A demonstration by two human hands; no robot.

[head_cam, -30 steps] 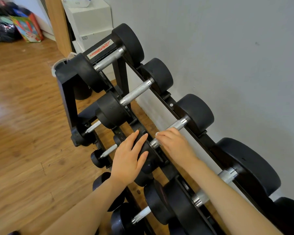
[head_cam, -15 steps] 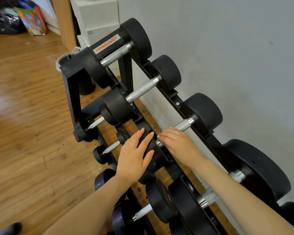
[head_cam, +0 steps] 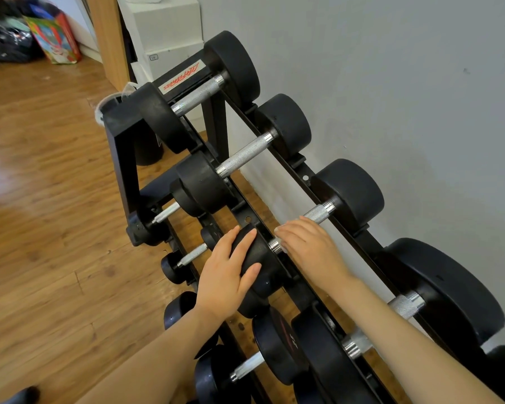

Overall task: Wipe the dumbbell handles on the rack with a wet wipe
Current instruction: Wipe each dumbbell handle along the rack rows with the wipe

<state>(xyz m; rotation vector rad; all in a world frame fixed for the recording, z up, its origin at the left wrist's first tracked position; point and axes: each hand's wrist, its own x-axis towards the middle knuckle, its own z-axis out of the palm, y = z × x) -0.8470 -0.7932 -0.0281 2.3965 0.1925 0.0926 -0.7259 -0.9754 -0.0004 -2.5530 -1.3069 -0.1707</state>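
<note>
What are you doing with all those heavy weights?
A person is cleaning the dumbbells on a black rack beside the wall. The right hand lies over the metal handle of the third dumbbell on the top row, with a bit of white wipe peeking out at the fingertips. The left hand rests flat on that dumbbell's near black end, steadying it.

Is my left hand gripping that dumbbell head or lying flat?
Flat: the left hand rests on the dumbbell head with straight, spread fingers.

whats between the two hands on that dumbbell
In the head view, the dumbbell's front weight head and the rack's front rail lie between left hand and right hand.
</note>
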